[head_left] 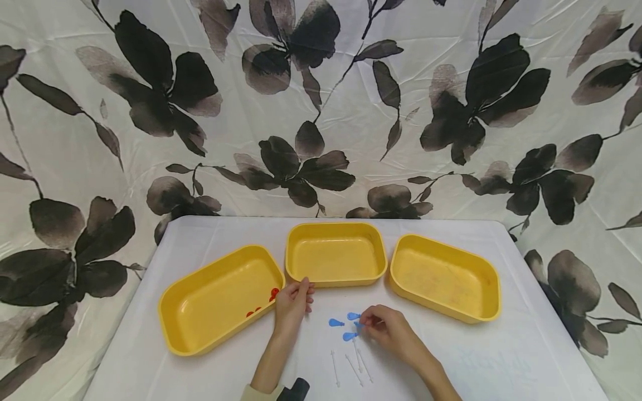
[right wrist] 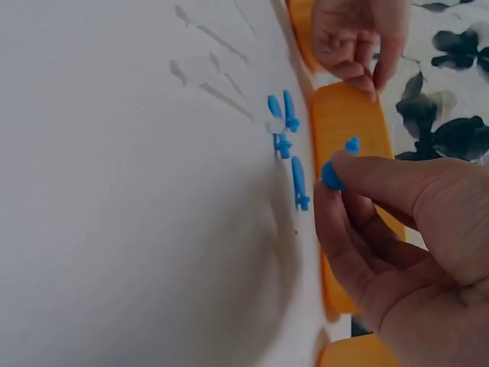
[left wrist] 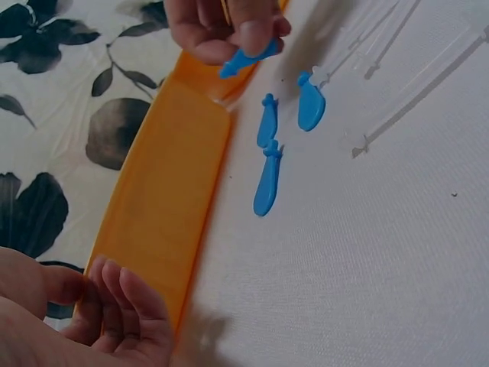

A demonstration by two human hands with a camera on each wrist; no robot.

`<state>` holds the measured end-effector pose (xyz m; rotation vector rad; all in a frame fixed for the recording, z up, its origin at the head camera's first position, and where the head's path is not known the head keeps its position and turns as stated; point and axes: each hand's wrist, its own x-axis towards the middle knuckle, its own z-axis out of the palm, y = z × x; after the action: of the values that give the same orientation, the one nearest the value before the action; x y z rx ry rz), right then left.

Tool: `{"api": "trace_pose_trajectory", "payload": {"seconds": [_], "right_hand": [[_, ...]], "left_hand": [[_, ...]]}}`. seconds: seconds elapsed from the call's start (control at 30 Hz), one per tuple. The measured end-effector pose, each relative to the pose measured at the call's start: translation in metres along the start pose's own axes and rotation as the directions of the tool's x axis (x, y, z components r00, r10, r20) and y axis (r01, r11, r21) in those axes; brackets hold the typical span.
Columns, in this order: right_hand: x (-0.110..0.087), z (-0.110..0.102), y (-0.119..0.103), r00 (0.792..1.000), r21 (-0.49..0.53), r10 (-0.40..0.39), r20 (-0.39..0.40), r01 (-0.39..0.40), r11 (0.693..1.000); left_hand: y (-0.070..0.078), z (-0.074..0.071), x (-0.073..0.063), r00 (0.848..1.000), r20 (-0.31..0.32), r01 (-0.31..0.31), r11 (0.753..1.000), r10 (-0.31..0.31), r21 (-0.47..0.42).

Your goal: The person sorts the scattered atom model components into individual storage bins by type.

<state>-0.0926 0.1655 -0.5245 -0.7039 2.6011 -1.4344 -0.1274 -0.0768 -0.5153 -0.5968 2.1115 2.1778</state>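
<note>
My right hand (head_left: 388,332) pinches a small blue teardrop-shaped plastic piece (right wrist: 333,176) between thumb and index finger, held just above the table. Several matching blue pieces (head_left: 336,322) lie on the white cloth to its left. Thin clear sticks (head_left: 335,368) with small flared ends lie nearer the front. My left hand (head_left: 292,306) is at the front left corner of the middle yellow bin (head_left: 337,283); in the left wrist view its thumb and fingers (left wrist: 141,298) pinch the bin's rim. The inside of the middle bin shows bare.
To the left, a yellow bin (head_left: 215,267) holds a few small red pieces (head_left: 274,292) near its right end. Another yellow bin (head_left: 446,278) stands angled at the right. Behind the white table (head_left: 501,356) hangs a flowered cloth (head_left: 321,111).
</note>
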Motion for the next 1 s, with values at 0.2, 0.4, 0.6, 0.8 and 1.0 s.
{"api": "trace_pose_trajectory", "payload": {"seconds": [0.2,0.4,0.6,0.8,1.0], "right_hand": [[0.009,-0.004,-0.004,0.998,0.047,0.049,-0.026,-0.048,0.998],[0.023,-0.01,-0.009,0.994,0.087,0.091,-0.053,-0.086,0.992],[0.034,-0.014,-0.012,0.988,0.12,0.131,-0.078,-0.121,0.985],[0.046,-0.018,-0.013,0.98,0.179,0.128,-0.153,-0.1,0.979],[0.057,-0.021,-0.012,0.97,0.226,0.119,-0.213,-0.07,0.972]], "left_hand": [[0.001,0.0,-0.001,1.0,-0.009,0.004,1.0,-0.004,-0.002],[0.0,0.001,0.0,1.0,-0.004,0.009,1.0,-0.009,-0.011],[0.002,0.0,0.0,1.0,0.006,0.001,1.0,0.0,-0.022],[0.003,0.0,0.0,1.0,0.002,0.002,1.0,-0.002,-0.006],[0.002,0.001,0.001,1.0,-0.003,0.01,1.0,-0.01,0.026]]}}
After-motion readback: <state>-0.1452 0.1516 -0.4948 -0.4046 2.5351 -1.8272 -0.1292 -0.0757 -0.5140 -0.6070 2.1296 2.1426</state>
